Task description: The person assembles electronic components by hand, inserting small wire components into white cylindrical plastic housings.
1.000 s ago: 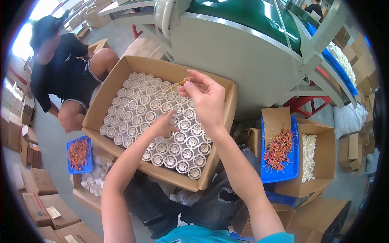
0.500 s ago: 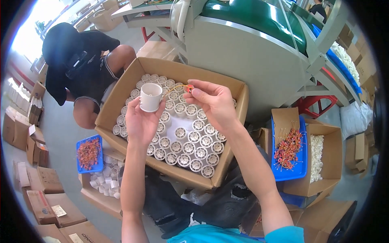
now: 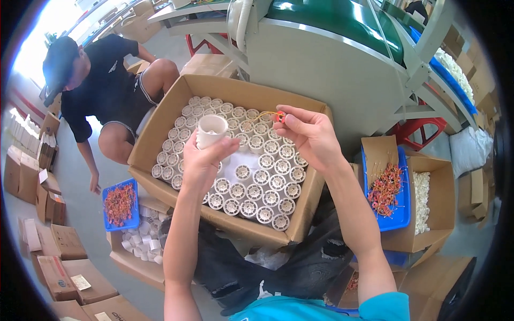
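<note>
My left hand (image 3: 202, 160) is wrapped round a white plastic cup-shaped housing (image 3: 212, 131), its open top tilted toward me. Between the thumb and fingers of my right hand (image 3: 310, 131) is a small round red part (image 3: 280, 116), pinched at its edge. From that part a thin yellow wire (image 3: 262, 113) runs left toward the housing; where its far end sits I cannot tell. Both hands are above a large cardboard box (image 3: 144, 147), in which many white round housings (image 3: 248, 207) stand in rows with their slotted ends up.
A blue tray of red wired parts (image 3: 120, 206) and a carton of white cups (image 3: 143, 241) are at left. Another blue tray (image 3: 385, 184) and a carton of small white pieces (image 3: 422, 203) stand right. A person (image 3: 107, 80) sits at far left; a green-belted machine (image 3: 332, 24) rises behind the box.
My right hand has moved right with the red part, and my left hand has tipped the housing toward me. The seated person has turned and reached an arm down toward the left tray.
</note>
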### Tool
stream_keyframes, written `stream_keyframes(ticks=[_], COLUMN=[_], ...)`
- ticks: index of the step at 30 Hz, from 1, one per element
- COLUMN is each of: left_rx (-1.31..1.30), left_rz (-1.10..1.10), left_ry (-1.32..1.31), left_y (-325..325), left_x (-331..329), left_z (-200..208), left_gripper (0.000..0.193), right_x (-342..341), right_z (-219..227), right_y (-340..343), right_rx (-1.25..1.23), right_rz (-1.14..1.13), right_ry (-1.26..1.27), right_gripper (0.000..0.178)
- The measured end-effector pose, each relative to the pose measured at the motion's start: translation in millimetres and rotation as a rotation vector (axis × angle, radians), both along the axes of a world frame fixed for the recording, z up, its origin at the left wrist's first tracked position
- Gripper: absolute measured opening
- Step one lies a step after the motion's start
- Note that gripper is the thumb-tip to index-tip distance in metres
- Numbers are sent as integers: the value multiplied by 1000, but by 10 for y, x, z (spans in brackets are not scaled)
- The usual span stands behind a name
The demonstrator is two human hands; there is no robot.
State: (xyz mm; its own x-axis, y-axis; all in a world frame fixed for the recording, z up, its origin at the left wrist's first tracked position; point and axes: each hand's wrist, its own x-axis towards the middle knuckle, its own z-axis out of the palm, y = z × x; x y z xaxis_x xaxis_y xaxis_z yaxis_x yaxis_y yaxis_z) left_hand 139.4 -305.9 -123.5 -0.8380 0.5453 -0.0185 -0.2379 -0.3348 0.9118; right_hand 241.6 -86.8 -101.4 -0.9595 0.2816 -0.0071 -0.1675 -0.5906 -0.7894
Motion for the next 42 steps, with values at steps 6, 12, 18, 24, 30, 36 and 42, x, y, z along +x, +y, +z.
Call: stream_keyframes(ticks=[6, 12, 18, 24, 30, 36, 42], left_rx=[-339, -84, 214, -3, -292, -409, -358], left_rz=[115, -269, -534, -153, 248, 251, 228], left_ry=[695, 225, 166, 362, 671, 1016, 966], left_y=[2, 87, -68, -34, 54, 129, 122], left_x=[131, 329, 285, 251, 242, 284, 271], left_z=[-66, 106, 142, 254, 93, 18, -4], left_gripper=[49, 54, 62, 66, 52, 56, 55], right_x=[59, 102, 84, 84, 116, 278, 340], right_z=[-19, 1, 21, 18, 30, 110, 131], right_y=[-3, -97, -219, -182, -261, -507, -537], right_rx=[39, 88, 729, 800, 929, 1386, 1396], right_rz=[73, 159, -214, -405, -644, -766, -779], right_ry=[-17, -9, 2, 86, 277, 757, 773], right_gripper=[27, 24, 21, 21, 25, 31, 31])
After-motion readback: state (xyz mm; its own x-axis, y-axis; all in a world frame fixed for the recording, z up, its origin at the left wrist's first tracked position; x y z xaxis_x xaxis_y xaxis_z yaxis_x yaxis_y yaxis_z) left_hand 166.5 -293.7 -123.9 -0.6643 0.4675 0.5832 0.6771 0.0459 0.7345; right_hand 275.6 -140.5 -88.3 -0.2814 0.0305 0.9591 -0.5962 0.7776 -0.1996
